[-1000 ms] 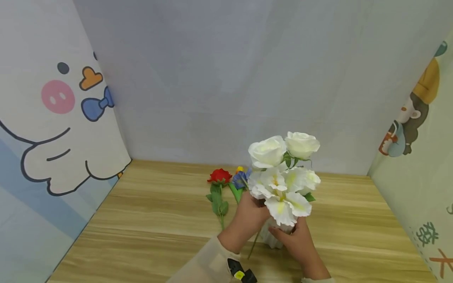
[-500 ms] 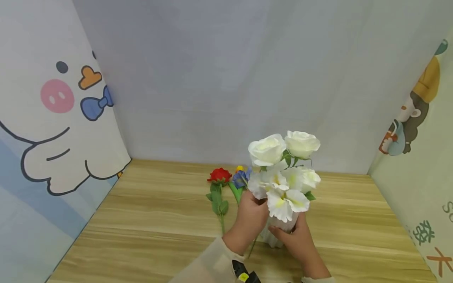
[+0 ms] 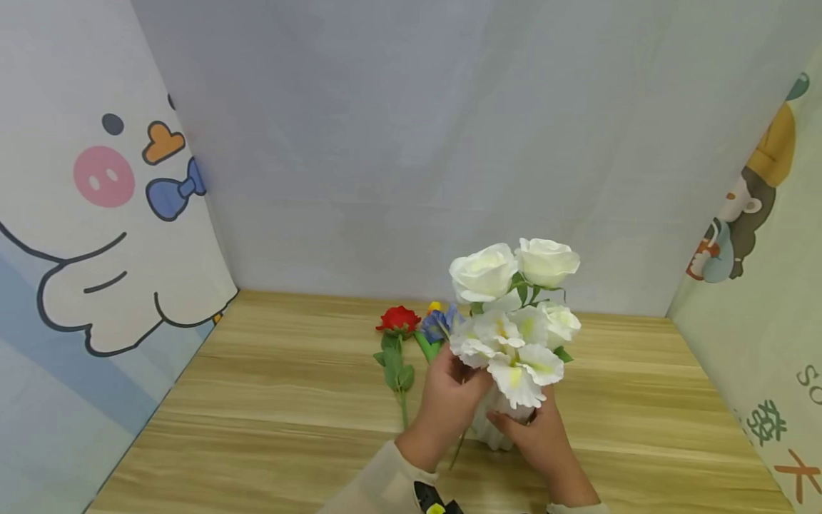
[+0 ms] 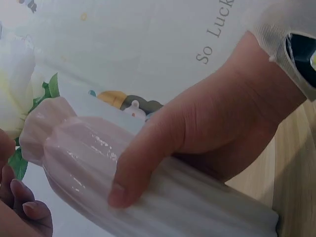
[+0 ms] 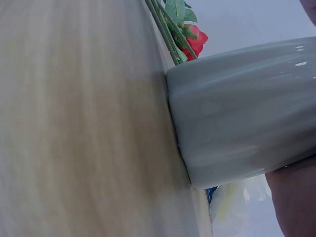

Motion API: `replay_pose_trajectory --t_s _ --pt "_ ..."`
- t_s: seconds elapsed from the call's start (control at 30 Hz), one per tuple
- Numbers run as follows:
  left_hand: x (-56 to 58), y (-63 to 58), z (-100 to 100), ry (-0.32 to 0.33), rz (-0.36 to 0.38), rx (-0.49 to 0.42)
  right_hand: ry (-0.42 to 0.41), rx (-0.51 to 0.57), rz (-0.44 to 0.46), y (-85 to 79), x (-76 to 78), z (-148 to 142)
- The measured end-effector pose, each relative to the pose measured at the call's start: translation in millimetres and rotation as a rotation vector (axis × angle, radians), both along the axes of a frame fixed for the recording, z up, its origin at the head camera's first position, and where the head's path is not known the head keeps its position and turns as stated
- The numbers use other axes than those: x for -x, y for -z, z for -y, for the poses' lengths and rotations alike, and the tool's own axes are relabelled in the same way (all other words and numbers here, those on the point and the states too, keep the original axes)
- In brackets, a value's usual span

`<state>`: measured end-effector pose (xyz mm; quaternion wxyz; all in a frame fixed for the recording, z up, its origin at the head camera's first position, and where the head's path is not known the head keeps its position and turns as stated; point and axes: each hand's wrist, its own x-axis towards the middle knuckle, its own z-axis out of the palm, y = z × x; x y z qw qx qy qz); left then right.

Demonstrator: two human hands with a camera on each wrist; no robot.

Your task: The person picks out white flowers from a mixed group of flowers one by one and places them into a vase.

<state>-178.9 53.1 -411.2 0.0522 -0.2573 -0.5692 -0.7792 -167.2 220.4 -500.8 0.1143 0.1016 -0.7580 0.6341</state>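
A white fluted vase (image 3: 491, 428) stands upright on the table, with white artificial roses (image 3: 483, 273) and white irises (image 3: 516, 368) in its neck. My right hand (image 3: 539, 439) grips the vase's body; the left wrist view shows its thumb laid across the ribbed vase (image 4: 163, 197). My left hand (image 3: 446, 403) is beside the vase's neck, fingers curled at an iris just under its petals. The petals hide the exact pinch point. Curled left fingertips (image 4: 34, 210) show at the left edge of the left wrist view. The vase base (image 5: 197, 128) rests on the wood.
Left of the vase lie a red rose (image 3: 399, 319) with a leafy stem, a blue flower (image 3: 437, 325) and a yellow flower (image 3: 434, 307). A thin stem (image 3: 458, 451) sticks out below my left hand. Printed cloth walls surround the wooden table (image 3: 289, 378).
The front iris petals lift slightly and then come down again as my left hand shifts a little. My right hand and the vase stay in place.
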Motion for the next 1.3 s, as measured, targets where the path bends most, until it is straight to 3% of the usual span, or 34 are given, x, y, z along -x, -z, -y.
replay_pose_trajectory --t_s 0.1,0.2,0.37,0.43,0.5,0.6,0.63,0.7,0.77,0.87,1.07,1.3 --pt "6.1 7.7 4 -0.089 -0.032 0.029 -0.011 -0.018 -0.018 -1.3 0.0 0" --pt "21.9 18.6 7 -0.177 -0.038 0.047 -0.024 -0.025 -0.024 -1.9 0.1 0" --pt "49.1 24.2 9 -0.241 0.018 0.114 -0.006 0.001 0.014 -8.0 -3.0 2" --pt "56.4 23.7 10 -0.247 0.050 0.248 0.001 0.009 0.021 -14.8 -6.6 5" --pt "63.5 24.5 9 -0.256 0.048 0.478 -0.002 0.013 0.018 -21.1 -9.8 7" --pt "70.3 27.2 6 -0.282 -0.120 0.963 -0.004 0.019 0.013 -24.0 -11.2 8" --pt "71.7 28.9 4 -0.282 -0.178 1.081 -0.003 0.019 0.015 -22.3 -10.4 7" --pt "72.6 34.3 2 -0.268 -0.231 1.198 0.004 0.017 0.017 -16.7 -7.7 6" --pt "70.8 40.5 1 -0.216 -0.195 1.236 0.009 0.019 0.018 -11.1 -4.8 4" --pt "68.4 50.9 -2 -0.159 -0.097 1.190 0.012 0.026 0.027 -5.3 -1.6 1" --pt "69.4 63.3 -7 -0.148 -0.219 1.261 0.016 0.020 0.024 -2.9 -3.2 1" --pt "77.8 70.5 -9 -0.154 -0.329 1.235 0.027 0.033 0.020 -2.0 -4.7 2"
